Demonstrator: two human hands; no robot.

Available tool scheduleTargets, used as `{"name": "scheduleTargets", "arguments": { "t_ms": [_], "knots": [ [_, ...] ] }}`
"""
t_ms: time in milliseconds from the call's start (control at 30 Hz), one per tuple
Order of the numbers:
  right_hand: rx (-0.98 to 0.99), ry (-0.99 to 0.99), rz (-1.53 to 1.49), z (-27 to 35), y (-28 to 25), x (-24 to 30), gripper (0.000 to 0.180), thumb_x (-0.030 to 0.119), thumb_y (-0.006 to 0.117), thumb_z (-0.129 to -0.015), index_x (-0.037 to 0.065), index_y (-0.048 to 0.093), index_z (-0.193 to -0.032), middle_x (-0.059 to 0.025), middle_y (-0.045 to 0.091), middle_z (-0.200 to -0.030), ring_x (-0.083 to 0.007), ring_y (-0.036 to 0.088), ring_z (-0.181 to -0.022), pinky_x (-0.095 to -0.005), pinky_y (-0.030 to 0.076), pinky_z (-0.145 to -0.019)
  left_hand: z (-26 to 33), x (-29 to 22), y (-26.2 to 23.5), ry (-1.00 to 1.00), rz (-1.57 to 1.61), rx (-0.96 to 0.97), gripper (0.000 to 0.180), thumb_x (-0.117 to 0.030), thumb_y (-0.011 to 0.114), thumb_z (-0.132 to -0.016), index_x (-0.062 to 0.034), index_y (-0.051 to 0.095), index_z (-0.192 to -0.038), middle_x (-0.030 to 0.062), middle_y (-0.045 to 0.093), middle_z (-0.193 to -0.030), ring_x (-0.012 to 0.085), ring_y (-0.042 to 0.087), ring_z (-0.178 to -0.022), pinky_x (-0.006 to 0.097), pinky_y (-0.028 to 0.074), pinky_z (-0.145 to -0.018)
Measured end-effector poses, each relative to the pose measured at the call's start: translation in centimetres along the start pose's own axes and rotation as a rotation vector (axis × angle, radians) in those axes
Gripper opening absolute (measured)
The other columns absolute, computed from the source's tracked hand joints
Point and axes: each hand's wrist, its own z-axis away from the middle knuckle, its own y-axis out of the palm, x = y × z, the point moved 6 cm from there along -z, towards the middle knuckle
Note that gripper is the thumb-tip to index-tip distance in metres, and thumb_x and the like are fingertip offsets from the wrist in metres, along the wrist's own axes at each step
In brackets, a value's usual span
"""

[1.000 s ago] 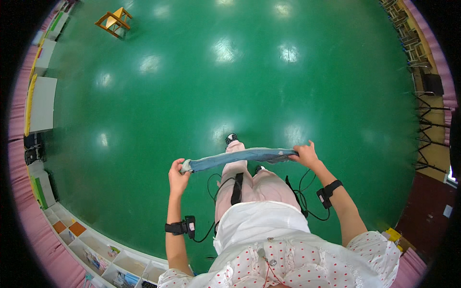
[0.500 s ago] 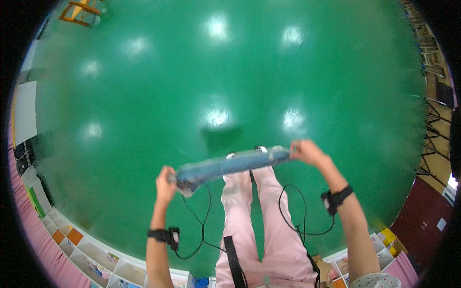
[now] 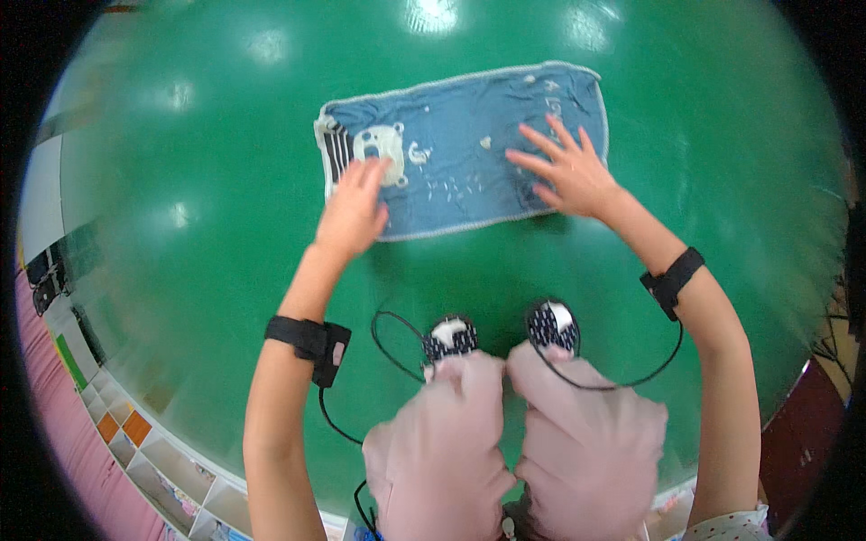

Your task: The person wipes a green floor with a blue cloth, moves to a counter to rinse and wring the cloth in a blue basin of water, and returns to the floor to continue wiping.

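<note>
A blue towel [image 3: 460, 180] with a pale bear figure, a black-and-white striped patch and a white edging lies spread on the green floor in front of my feet. My left hand [image 3: 359, 203] is over its near left part, beside the bear, with fingers apart and slightly smeared by motion. Over the right part of the towel is my right hand [image 3: 573, 171], its fingers spread wide. Neither hand grips anything. Whether the palms touch the cloth I cannot tell.
My patterned dark shoes [image 3: 552, 326] stand just short of the towel. Black cables [image 3: 622, 386] loop from the bands on my forearms. White cubby shelves [image 3: 176, 469] run along the lower left, beside a pink curtain [image 3: 68, 410]. A dark red panel [image 3: 807, 433] is at the lower right.
The towel, held stretched between both hands before, now lies flat on the floor. My hands have let go and are spread over it. My body has bent lower, with knees flexed.
</note>
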Motion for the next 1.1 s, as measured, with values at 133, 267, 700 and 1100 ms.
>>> {"name": "scheduleTargets", "arguments": {
  "t_ms": [133,267,700,1100],
  "knots": [
    [0.039,-0.179,-0.035,1.3,1.9,-1.7,0.067,0.03,0.063,-0.071,0.032,0.038,-0.133,-0.0082,0.016,-0.147,-0.0374,0.013,-0.134,-0.0664,0.018,-0.099,-0.6,0.4,3.3,-0.023,-0.201,0.078,0.085,-0.023,0.072,-0.068,-0.0193,0.025,-0.139,0.0146,0.011,-0.146,0.0389,0.018,-0.132,0.054,0.035,-0.094],
    [-0.054,-0.211,0.035,3.8,1.5,-3.3,0.065,0.025,0.066,-0.065,0.021,0.045,-0.126,-0.0159,0.03,-0.138,-0.035,0.026,-0.129,-0.0568,0.022,-0.102,1.3,2.5,2.9,0.067,-0.086,-0.031,0.082,-0.017,0.071,-0.068,-0.0122,0.028,-0.137,0.0193,0.017,-0.143,0.0392,0.022,-0.13,0.046,0.03,-0.102],
    [0.001,-0.438,0.283,2.8,3.9,-2.4,0.027,0.013,0.061,-0.064,0.008,0.051,-0.089,-0.0062,0.05,-0.08,-0.0221,0.052,-0.082,-0.0391,0.037,-0.081,5.7,3.3,6.0,-0.005,-0.625,0.089,0.024,-0.005,0.053,-0.07,-0.0019,0.051,-0.094,0.0083,0.05,-0.095,0.0233,0.054,-0.09,0.034,0.048,-0.068],
    [0.462,-0.008,-0.003,4.4,7.0,-1.5,0.018,0.018,0.057,-0.054,0.008,0.063,-0.067,-0.0136,0.063,-0.069,-0.0291,0.062,-0.067,-0.0439,0.037,-0.076,2.7,5.1,7.4,0.016,-0.555,0.348,0.006,-0.012,0.063,-0.068,-0.0105,0.066,-0.073,0.0076,0.064,-0.079,0.0222,0.064,-0.077,0.035,0.05,-0.07]
  ]
}}
